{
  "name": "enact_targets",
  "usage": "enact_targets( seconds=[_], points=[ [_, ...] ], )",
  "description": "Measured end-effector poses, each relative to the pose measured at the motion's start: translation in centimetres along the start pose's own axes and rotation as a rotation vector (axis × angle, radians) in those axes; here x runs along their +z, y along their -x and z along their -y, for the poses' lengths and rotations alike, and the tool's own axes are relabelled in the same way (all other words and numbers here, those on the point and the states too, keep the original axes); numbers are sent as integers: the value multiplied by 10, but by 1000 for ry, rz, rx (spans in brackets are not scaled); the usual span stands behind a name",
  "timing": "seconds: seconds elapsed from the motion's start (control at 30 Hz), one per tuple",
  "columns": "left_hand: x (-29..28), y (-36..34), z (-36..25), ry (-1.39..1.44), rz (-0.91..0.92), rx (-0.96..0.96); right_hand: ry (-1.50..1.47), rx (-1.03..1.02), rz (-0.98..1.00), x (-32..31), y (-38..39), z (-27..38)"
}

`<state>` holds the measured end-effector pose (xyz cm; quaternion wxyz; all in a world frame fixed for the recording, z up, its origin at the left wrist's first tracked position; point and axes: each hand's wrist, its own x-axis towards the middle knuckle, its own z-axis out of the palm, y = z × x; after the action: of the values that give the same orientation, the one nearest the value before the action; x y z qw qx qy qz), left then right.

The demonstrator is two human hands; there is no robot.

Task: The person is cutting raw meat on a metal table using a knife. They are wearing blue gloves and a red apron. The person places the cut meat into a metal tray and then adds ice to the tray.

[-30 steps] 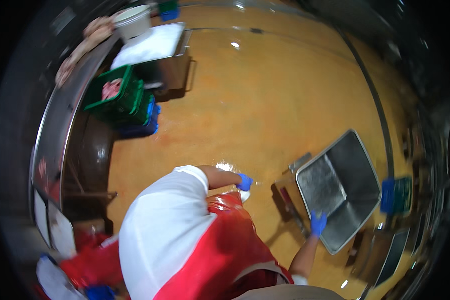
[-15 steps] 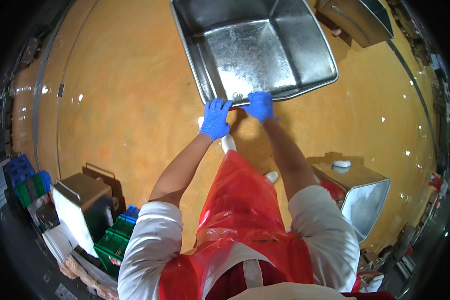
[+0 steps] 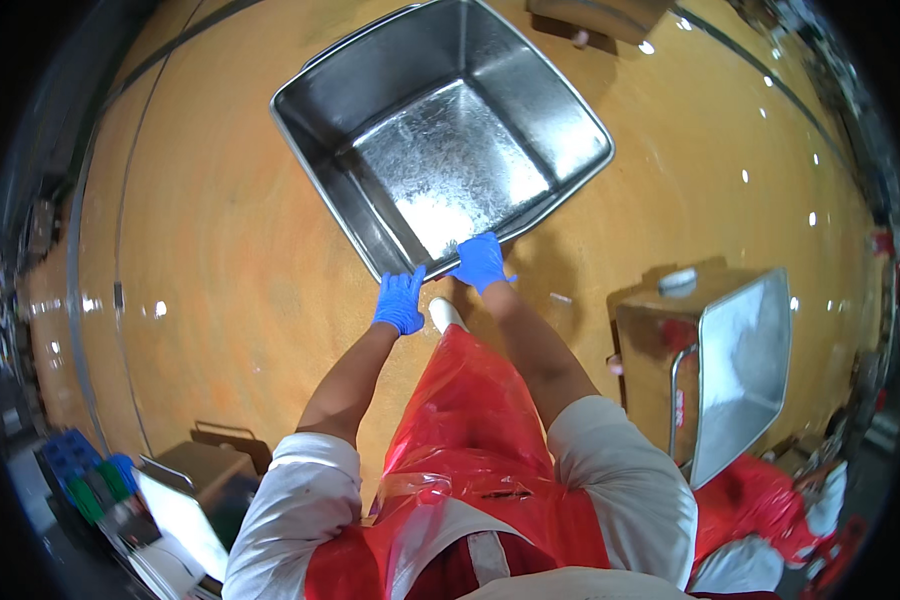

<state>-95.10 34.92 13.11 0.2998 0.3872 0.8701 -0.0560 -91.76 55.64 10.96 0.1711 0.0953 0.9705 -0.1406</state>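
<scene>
A large square stainless-steel tub (image 3: 440,160), bare inside, fills the upper middle of the view, its near rim toward me. My left hand (image 3: 400,300), in a blue glove, has its fingers hooked on that rim near the near-left corner. My right hand (image 3: 480,262), also blue-gloved, grips the same rim a little farther right. A white boot (image 3: 444,313) shows below the tub, between my forearms, in front of my red plastic apron (image 3: 450,410).
Another steel cart (image 3: 740,360) stands to my right, one more (image 3: 600,15) at the top. Lower left are a steel cart with a white top (image 3: 175,515) and stacked blue and green crates (image 3: 85,470). A person in red and white (image 3: 750,510) is at lower right.
My left hand has joined my right on the tub's rim. The view has swung round, and since half a second ago the tub has turned and appears lower and farther left.
</scene>
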Motion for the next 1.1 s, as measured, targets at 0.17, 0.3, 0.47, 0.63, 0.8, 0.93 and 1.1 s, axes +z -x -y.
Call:
enact_targets(
  seconds=[0.17,0.3,0.47,0.63,0.8,0.93,1.1],
  points=[
    [13,31,-3,-90,-146,100,6,48,-37,24,28,15],
    [38,64,9,-212,-120,112,92,120,-88,45,53,51],
    [21,72,42,-287,251,194,123,225,-255,81,53,90],
    [18,73,70,-166,594,272,40,244,-260,88,76,127],
    [28,46,107,15,814,574,105,423,-535,92,104,144],
    [-14,41,120,234,1081,578,222,661,-598,144,53,150],
    [-78,8,161,111,857,754,138,766,-69,70,76,175]
  ],
)
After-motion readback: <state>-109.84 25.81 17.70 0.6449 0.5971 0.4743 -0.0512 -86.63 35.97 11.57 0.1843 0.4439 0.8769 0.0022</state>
